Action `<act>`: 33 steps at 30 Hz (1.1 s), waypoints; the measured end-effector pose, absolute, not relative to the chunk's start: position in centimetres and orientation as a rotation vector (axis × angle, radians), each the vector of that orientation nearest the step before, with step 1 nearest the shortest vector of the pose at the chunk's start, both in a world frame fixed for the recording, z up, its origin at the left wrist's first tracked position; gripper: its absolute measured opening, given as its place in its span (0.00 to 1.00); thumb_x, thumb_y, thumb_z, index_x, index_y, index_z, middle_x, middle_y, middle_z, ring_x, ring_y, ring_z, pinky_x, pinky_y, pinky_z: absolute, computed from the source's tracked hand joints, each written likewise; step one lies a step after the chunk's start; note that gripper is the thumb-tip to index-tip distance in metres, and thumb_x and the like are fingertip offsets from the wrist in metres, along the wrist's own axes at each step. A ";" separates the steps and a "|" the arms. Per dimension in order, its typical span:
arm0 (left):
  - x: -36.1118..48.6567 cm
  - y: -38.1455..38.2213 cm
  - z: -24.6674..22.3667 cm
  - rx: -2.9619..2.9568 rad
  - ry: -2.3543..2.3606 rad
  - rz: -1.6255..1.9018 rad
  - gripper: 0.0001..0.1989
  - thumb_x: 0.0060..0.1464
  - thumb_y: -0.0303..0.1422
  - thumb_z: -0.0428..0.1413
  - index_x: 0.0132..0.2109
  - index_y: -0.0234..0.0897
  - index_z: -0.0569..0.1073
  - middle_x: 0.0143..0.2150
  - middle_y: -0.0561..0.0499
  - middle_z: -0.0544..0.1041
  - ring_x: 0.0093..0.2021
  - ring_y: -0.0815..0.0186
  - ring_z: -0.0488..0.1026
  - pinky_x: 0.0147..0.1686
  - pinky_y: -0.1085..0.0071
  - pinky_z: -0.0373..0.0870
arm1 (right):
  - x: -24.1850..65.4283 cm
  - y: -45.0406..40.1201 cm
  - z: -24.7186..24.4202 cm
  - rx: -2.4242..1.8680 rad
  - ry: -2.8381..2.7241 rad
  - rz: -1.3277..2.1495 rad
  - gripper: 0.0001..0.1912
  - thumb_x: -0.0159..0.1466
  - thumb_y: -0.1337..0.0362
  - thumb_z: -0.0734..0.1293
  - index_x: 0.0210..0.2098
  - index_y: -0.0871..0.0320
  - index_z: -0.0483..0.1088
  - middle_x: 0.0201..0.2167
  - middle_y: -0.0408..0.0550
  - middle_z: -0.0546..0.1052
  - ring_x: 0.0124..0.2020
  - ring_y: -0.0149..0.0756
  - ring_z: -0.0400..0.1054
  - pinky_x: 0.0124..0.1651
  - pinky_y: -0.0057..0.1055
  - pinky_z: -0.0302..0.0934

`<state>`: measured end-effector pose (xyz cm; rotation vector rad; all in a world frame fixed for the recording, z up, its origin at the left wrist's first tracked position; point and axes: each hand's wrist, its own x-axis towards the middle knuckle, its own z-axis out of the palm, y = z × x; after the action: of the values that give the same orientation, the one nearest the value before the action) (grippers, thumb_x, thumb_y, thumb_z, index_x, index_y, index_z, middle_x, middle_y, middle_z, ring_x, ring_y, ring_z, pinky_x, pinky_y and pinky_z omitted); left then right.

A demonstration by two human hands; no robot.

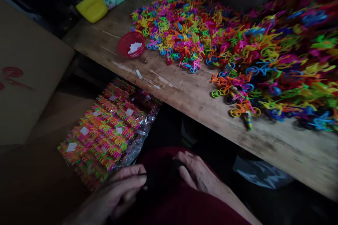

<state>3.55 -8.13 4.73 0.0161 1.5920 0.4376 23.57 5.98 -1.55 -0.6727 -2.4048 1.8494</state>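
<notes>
My left hand (126,187) and my right hand (196,172) rest in my lap below the table edge, on dark red cloth (182,207). Both touch a small dark object (161,179) lying between them; it is too dim to tell what it is or whether either hand grips it. On the wooden table (190,98) above lies a big heap of small bright plastic toy bicycles (237,45) in pink, yellow, green, blue and orange.
A small red basket (131,44) with white paper slips stands left of the heap. A yellow container (92,7) sits at the table's far left corner. Clear bags of packed toys (108,130) lie below the table on the left, beside a cardboard box (26,70).
</notes>
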 end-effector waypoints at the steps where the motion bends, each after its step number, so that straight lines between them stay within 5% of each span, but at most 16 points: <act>1: 3.8 -8.6 5.0 -0.040 1.635 0.479 0.23 0.43 0.50 0.54 0.42 0.41 0.64 0.23 0.55 0.59 0.22 0.71 0.58 0.20 0.77 0.56 | 23.7 6.0 -1.2 -0.638 -2.414 1.874 0.07 0.66 0.66 0.53 0.37 0.57 0.61 0.33 0.46 0.68 0.36 0.33 0.64 0.46 0.30 0.59; 5: 4.0 -9.1 5.4 -0.058 1.630 0.491 0.28 0.36 0.51 0.57 0.43 0.40 0.64 0.21 0.56 0.61 0.20 0.72 0.59 0.20 0.77 0.56 | 24.1 6.0 -0.4 -0.528 -2.413 1.879 0.07 0.64 0.69 0.54 0.38 0.57 0.61 0.33 0.45 0.68 0.36 0.32 0.64 0.47 0.29 0.59; 9: 3.3 -7.0 5.0 0.086 1.477 0.363 0.22 0.38 0.50 0.57 0.32 0.36 0.63 0.13 0.62 0.51 0.12 0.78 0.44 0.12 0.78 0.41 | 23.8 6.3 -1.2 -0.338 -2.242 1.966 0.16 0.61 0.75 0.55 0.47 0.57 0.61 0.39 0.46 0.69 0.42 0.31 0.65 0.49 0.26 0.59; 14: 2.3 -4.6 5.6 0.228 1.453 0.218 0.19 0.41 0.47 0.56 0.32 0.34 0.64 0.11 0.62 0.53 0.09 0.77 0.46 0.10 0.79 0.39 | 22.6 6.6 -2.4 -0.010 -2.071 2.079 0.26 0.56 0.80 0.55 0.53 0.61 0.63 0.47 0.49 0.69 0.49 0.33 0.63 0.54 0.26 0.56; 23: 3.1 -4.5 5.8 -0.008 1.565 0.379 0.20 0.41 0.41 0.57 0.39 0.34 0.64 0.15 0.63 0.51 0.13 0.79 0.43 0.15 0.78 0.38 | 22.7 7.0 -2.8 -0.126 -2.026 2.177 0.13 0.67 0.63 0.60 0.50 0.56 0.68 0.44 0.47 0.73 0.44 0.32 0.67 0.48 0.23 0.59; 29: 3.8 -5.1 5.2 -0.133 1.496 0.438 0.23 0.37 0.41 0.58 0.40 0.35 0.62 0.14 0.65 0.49 0.12 0.79 0.42 0.14 0.77 0.37 | 22.9 7.4 -1.9 -0.025 -2.120 2.153 0.15 0.70 0.64 0.55 0.53 0.55 0.65 0.46 0.47 0.72 0.47 0.31 0.66 0.50 0.25 0.58; 33: 3.8 -5.5 5.0 -0.143 1.504 0.451 0.22 0.37 0.41 0.58 0.39 0.35 0.62 0.14 0.65 0.49 0.12 0.79 0.42 0.14 0.77 0.37 | 22.5 7.5 -1.6 -0.090 -2.199 2.105 0.15 0.67 0.59 0.60 0.53 0.51 0.65 0.46 0.43 0.72 0.47 0.31 0.66 0.50 0.25 0.58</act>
<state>3.79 -5.54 4.98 -0.1429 1.5037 0.4513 22.49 7.51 -1.57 -0.0905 -2.1986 2.1052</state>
